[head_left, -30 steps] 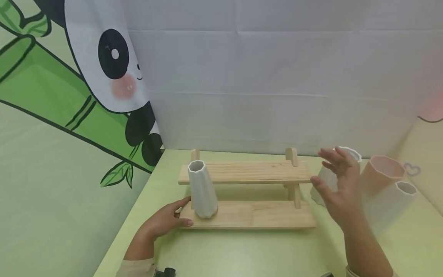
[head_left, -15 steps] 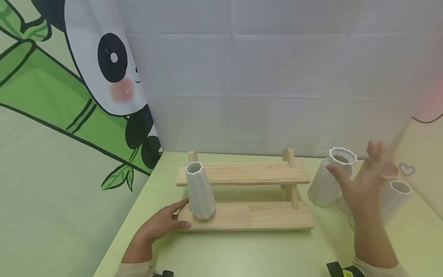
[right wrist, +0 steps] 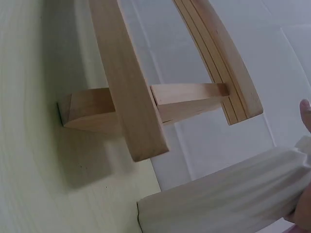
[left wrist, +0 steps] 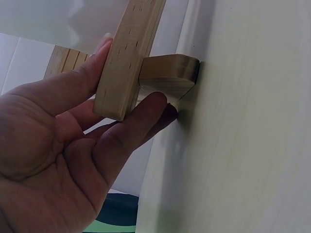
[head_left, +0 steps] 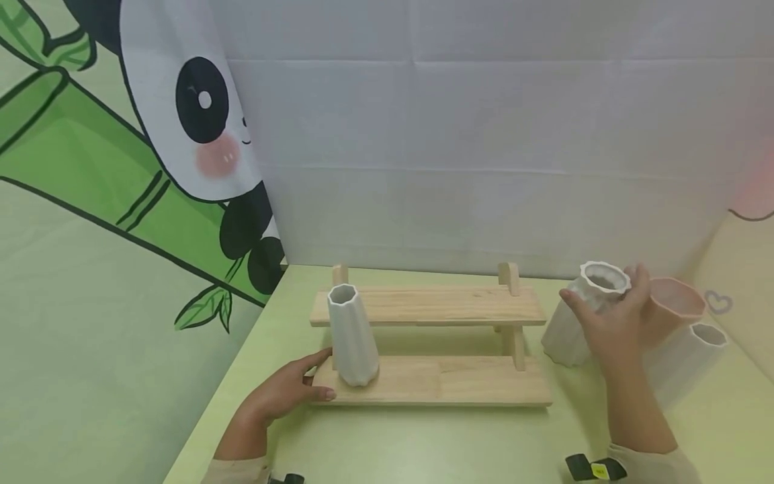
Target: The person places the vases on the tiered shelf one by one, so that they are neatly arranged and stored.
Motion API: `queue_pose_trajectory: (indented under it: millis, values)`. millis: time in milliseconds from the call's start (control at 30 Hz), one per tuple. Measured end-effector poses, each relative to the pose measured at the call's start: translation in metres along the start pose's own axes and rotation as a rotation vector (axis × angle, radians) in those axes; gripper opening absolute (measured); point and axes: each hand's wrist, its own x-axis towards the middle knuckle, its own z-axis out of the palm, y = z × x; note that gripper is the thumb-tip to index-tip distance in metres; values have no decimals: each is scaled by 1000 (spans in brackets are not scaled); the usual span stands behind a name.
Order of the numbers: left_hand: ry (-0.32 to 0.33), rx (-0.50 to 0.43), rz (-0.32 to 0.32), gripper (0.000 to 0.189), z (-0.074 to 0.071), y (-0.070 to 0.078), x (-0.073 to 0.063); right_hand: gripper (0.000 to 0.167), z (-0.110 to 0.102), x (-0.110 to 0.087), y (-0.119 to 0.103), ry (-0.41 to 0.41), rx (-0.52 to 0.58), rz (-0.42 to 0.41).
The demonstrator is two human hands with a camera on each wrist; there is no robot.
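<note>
In the head view my left hand [head_left: 281, 391] grips the left end of a two-tier wooden shelf [head_left: 496, 382], thumb over the lower board and the other fingers beneath it. The left wrist view shows the end of this board [left wrist: 121, 73] between thumb and fingers. A slim white fluted vase [head_left: 353, 339] stands upright on the lower board's left part. At the right, my right hand [head_left: 613, 329] curls round the upper part of a wider white vase [head_left: 568, 333] with a ruffled rim. In the right wrist view that vase [right wrist: 223, 199] has its base at the table; only parts of the hand show.
A pink vase [head_left: 671, 306] stands behind the right hand, with a slanted-looking white vase [head_left: 683, 356] in front of it. The pale table [head_left: 423, 444] meets a white backdrop [head_left: 453, 168]. A panda-printed cloth [head_left: 163, 134] hangs at the left.
My right hand has gone from raised and spread, first right across the vases, then back left and down to the ruffled white vase. The left hand keeps its hold on the shelf.
</note>
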Motion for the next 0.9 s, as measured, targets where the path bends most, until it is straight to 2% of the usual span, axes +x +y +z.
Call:
queue_pose_trajectory:
  millis: [200,333,467,567,667,733,900]
  values:
    - [4,0,-11,93,0,0,0,110,-2,3,6,-19,17,61]
    - [2,2,-10,93,0,0,-1,106,0,2,5,-19,-75,84]
    - [10,13,-18,93,0,1,0,85,4,3,8,34,-131,5]
    - [22,20,-29,93,1,1,0,58,7,6,14,70,-80,-92]
    - [21,16,-32,93,1,1,0,44,7,7,16,68,-49,-116]
    - [17,7,-32,93,1,1,0,47,6,6,15,42,-60,-71]
    - [4,-16,-21,93,1,-2,1,75,4,-2,7,-7,-118,80]
